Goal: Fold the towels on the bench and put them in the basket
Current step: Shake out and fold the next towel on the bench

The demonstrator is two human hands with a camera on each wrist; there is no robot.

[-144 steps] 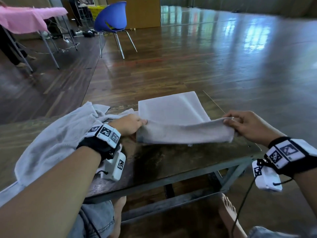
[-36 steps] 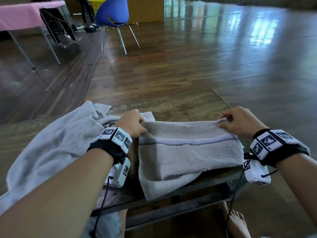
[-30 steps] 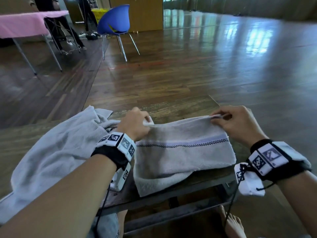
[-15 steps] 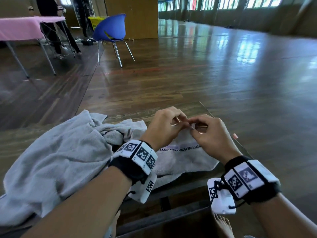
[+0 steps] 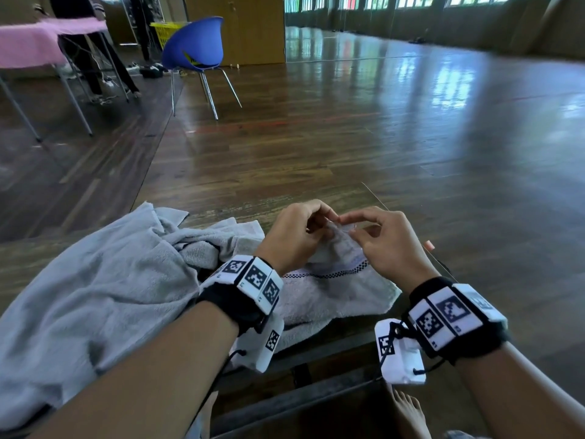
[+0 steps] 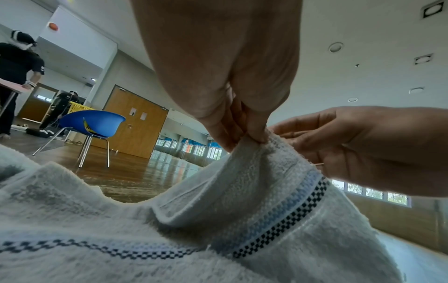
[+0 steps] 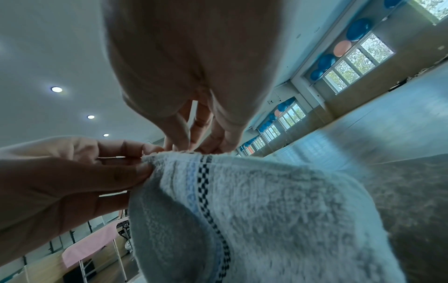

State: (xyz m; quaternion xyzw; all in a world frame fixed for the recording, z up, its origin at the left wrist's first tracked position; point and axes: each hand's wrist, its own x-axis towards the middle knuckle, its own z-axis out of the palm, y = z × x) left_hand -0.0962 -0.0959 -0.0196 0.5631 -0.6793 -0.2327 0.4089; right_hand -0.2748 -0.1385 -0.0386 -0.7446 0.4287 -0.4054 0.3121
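A small pale towel with a checked stripe lies on the dark wooden bench, its near edge hanging over the front. Its upper edge is lifted and bunched between my hands. My left hand pinches that edge; the left wrist view shows the pinch on the towel. My right hand meets it from the right, its fingertips pinching the same edge of the towel. A large grey towel lies crumpled on the bench to the left.
A blue chair stands on the wooden floor beyond the bench, with a yellow basket behind it. A pink-covered table and a standing person are at the far left. My bare foot is under the bench.
My hands, a towel's width apart a second ago, have come together at the middle, bringing the small towel's two upper corners together. The big towel has not moved.
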